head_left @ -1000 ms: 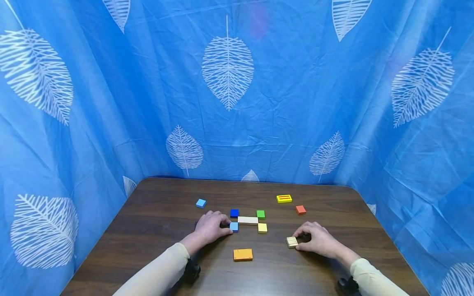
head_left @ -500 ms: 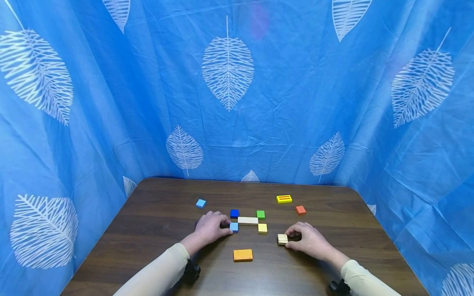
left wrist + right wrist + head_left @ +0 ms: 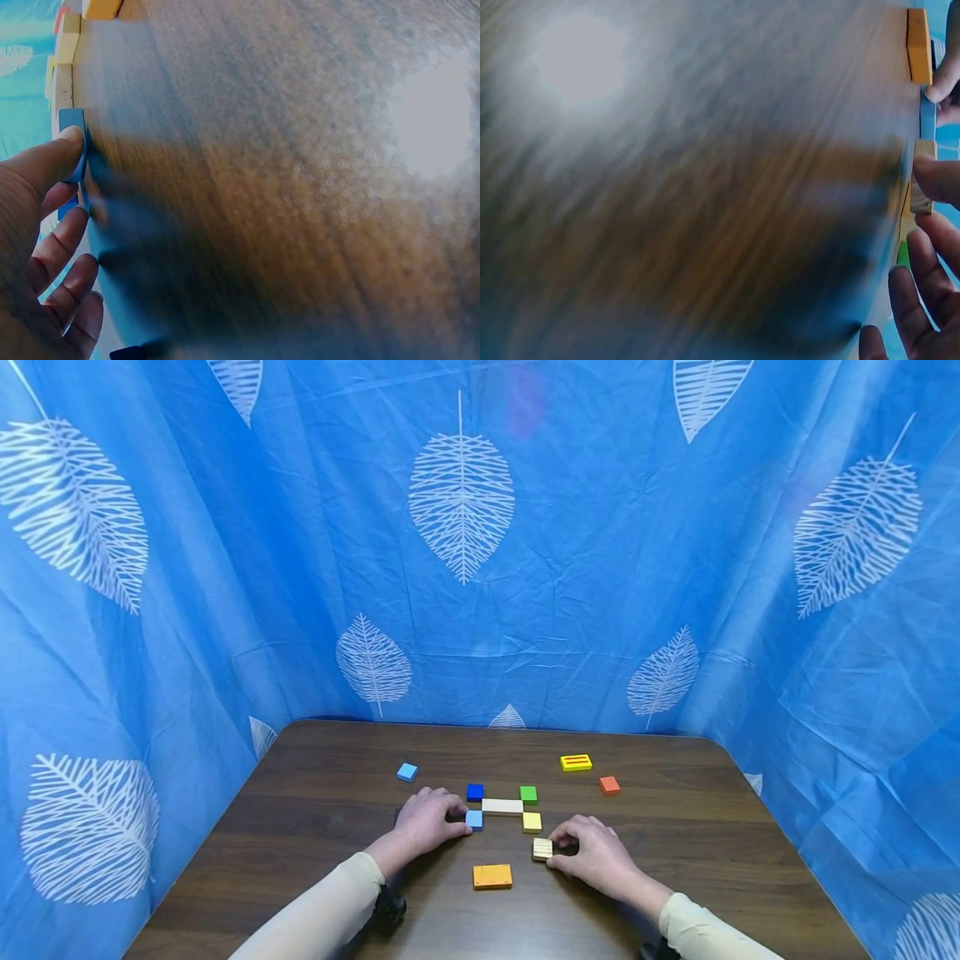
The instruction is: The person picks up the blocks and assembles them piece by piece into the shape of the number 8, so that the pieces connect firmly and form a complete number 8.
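My left hand (image 3: pixel 431 820) pinches a light blue block (image 3: pixel 474 820) between thumb and finger; the block lies at the front left corner of a long cream block (image 3: pixel 502 807). In the left wrist view the thumb presses on the side of that block (image 3: pixel 73 120). A small striped pale wooden block (image 3: pixel 542 849) is gripped by my right hand (image 3: pixel 595 853), just in front of a pale yellow block (image 3: pixel 532 822). Behind the cream block sit a dark blue block (image 3: pixel 475 792) on the left and a green block (image 3: pixel 528 794) on the right.
An orange block (image 3: pixel 492 877) lies on the brown table (image 3: pixel 315 860) in front of both hands. Farther back are another light blue block (image 3: pixel 407 772), a yellow block with red stripes (image 3: pixel 576 763) and a red block (image 3: pixel 609 786). A blue leaf-patterned curtain (image 3: pixel 555 610) surrounds the table.
My right hand has carried the striped wooden block leftward, from the right of the arrangement to just in front of the pale yellow block. The left hand stays on the light blue block.
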Demonstrator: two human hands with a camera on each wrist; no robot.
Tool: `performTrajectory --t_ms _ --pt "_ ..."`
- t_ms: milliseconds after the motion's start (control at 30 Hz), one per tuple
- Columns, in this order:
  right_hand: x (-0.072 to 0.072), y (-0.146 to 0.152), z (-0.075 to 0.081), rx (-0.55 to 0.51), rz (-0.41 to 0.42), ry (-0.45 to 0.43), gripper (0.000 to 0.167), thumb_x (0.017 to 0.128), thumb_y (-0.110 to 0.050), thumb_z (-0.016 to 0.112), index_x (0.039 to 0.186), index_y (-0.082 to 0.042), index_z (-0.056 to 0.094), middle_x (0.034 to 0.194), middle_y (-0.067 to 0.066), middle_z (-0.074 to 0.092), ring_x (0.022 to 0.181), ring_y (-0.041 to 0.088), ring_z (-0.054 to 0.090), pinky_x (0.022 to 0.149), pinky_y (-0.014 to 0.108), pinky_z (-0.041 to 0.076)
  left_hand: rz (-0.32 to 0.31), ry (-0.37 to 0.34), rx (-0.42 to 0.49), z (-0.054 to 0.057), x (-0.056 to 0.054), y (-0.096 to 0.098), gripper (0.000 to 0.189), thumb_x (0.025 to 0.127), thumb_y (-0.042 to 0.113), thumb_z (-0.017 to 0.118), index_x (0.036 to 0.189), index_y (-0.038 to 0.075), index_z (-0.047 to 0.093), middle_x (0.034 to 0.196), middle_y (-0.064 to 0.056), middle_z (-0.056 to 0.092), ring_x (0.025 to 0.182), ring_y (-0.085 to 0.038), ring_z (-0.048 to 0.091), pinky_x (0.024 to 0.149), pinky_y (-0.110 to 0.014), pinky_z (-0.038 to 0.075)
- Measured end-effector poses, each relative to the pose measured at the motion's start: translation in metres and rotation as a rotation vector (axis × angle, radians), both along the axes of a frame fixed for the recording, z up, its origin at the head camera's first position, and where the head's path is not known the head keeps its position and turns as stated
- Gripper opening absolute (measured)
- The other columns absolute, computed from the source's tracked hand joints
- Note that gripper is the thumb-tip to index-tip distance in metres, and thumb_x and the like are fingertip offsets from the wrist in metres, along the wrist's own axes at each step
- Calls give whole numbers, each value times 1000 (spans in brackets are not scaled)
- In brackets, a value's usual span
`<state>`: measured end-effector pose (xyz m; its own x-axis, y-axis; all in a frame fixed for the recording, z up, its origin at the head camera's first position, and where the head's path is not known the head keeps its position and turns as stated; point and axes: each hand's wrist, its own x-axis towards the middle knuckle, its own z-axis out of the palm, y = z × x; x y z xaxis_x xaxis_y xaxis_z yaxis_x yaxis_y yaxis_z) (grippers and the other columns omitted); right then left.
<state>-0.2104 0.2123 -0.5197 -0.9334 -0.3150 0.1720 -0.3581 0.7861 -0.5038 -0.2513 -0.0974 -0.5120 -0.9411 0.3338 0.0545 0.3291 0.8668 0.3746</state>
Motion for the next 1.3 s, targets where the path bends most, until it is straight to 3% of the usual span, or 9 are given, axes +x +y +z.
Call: performTrajectory --t_ms 400,1300 --pt "-1 -22 -4 5 -44 39 28 71 -33 92 88 -24 72 80 -17 54 83 8 52 75 37 39 2 6 2 1 1 1 27 87 42 81 104 22 76 93 8 61 90 -17 51 82 -40 45" --pt "-5 -22 -8 12 -87 22 27 73 -37 91 87 -24 72 81 -14 54 83 11 49 74 37 39 2 8 -2 0 1 0 27 87 43 81 105 22 76 94 8 62 91 -17 52 83 -41 46"
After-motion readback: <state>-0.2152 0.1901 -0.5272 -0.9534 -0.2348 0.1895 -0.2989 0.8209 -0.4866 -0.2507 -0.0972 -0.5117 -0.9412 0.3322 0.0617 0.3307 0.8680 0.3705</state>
